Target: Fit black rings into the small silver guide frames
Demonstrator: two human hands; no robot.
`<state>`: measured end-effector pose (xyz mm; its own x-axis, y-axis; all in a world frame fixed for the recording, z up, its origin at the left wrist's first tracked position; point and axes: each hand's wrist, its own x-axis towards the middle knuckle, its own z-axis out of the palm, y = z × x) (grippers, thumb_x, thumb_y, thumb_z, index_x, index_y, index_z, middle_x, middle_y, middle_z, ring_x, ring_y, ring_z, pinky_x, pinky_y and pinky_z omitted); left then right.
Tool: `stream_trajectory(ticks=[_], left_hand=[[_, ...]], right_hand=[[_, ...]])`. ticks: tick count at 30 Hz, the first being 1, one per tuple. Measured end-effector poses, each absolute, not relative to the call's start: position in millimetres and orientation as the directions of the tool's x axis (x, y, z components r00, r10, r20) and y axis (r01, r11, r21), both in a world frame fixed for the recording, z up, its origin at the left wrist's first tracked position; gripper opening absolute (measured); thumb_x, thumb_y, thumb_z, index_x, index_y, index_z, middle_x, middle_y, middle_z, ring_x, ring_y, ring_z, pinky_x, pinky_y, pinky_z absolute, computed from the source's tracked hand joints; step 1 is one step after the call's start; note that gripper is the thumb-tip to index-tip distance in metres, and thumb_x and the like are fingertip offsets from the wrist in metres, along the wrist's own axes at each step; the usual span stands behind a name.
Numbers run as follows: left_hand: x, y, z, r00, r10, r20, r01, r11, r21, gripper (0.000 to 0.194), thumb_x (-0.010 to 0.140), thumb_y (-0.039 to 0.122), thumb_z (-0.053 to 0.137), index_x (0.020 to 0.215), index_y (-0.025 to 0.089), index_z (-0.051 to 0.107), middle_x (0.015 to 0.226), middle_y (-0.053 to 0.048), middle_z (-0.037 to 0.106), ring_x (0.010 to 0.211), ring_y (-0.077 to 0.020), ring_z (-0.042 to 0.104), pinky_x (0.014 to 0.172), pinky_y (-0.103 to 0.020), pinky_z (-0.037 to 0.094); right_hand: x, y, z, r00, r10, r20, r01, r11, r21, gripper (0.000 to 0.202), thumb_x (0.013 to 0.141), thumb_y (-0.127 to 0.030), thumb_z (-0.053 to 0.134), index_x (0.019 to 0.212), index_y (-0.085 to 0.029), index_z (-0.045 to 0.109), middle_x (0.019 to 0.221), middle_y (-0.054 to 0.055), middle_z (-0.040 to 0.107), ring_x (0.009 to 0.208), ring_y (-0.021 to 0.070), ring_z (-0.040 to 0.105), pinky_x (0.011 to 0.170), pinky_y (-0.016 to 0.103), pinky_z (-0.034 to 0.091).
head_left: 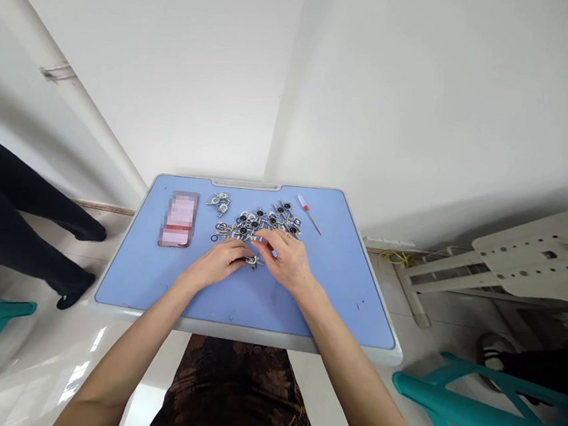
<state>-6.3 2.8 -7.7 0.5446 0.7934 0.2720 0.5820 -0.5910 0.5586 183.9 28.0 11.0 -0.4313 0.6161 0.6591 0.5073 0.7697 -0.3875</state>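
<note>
My left hand [218,261] is closed, its thumb and fingers pinching a small silver metal fitting [252,261] just above the blue tabletop. Beside it, at the near edge of the pile, my right hand [284,258] has thumb and forefinger drawn together; whether something small sits between their tips is hidden. In front of both hands lies a loose pile of silver metal fittings [273,221], several with round black parts. A smaller group of similar silver fittings [221,202] rests farther back to the left. One dark ring [214,238] lies at the pile's left edge.
On the blue table [265,308] a phone [179,219] lies at left and a thin screwdriver [310,215] with a clear-and-red handle at back right. A wall rises behind. Teal stools [477,399] flank the table; another person's legs [27,215] stand at left.
</note>
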Motion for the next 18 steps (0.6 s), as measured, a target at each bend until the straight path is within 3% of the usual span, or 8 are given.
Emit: stream_trajectory(ticks=[4, 7, 12, 18], left_hand=[[-5.9, 2.9, -7.3, 0.553, 0.789, 0.268, 0.583, -0.596, 0.552, 0.020, 0.088, 0.012, 0.052, 0.103, 0.018, 0.064, 0.102, -0.005, 0.064, 0.100, -0.0184, 0.058, 0.090, -0.034, 0.048], [-6.1, 2.5, -6.8, 0.554, 0.788, 0.270, 0.582, -0.598, 0.551, 0.019, 0.088, 0.012, 0.052, 0.103, 0.017, 0.063, 0.103, -0.006, 0.064, 0.102, -0.0186, 0.057, 0.091, -0.034, 0.047], [-5.8, 2.2, -6.6, 0.548, 0.796, 0.259, 0.595, -0.588, 0.548, 0.020, 0.088, 0.012, 0.052, 0.102, 0.017, 0.064, 0.103, -0.007, 0.063, 0.099, -0.0189, 0.058, 0.089, -0.035, 0.048], [-3.5, 1.6, -8.2, 0.567, 0.788, 0.239, 0.578, -0.588, 0.567, 0.025, 0.089, 0.010, 0.050, 0.107, 0.020, 0.063, 0.106, -0.005, 0.063, 0.104, -0.0187, 0.057, 0.093, -0.035, 0.047]], right_hand=[[187.4, 26.6, 14.8, -0.505, 0.633, 0.587, 0.376, 0.773, -0.510, 0.027, 0.093, -0.017, 0.044, 0.118, -0.021, 0.052, 0.099, 0.007, 0.068, 0.093, 0.0179, 0.063, 0.081, 0.033, 0.052], [187.6, 26.9, 13.6, -0.481, 0.666, 0.571, 0.329, 0.740, -0.586, 0.026, 0.093, -0.016, 0.044, 0.116, -0.022, 0.054, 0.098, 0.005, 0.068, 0.090, 0.0162, 0.065, 0.080, 0.031, 0.053], [181.1, 27.6, 8.4, -0.400, 0.699, 0.592, 0.402, 0.715, -0.572, 0.015, 0.090, -0.024, 0.053, 0.103, -0.022, 0.060, 0.087, 0.004, 0.068, 0.079, 0.0179, 0.065, 0.072, 0.032, 0.054], [181.4, 27.8, 10.6, -0.434, 0.678, 0.593, 0.425, 0.735, -0.529, 0.023, 0.092, -0.024, 0.050, 0.113, -0.023, 0.058, 0.091, 0.005, 0.069, 0.083, 0.0186, 0.065, 0.077, 0.034, 0.054]])
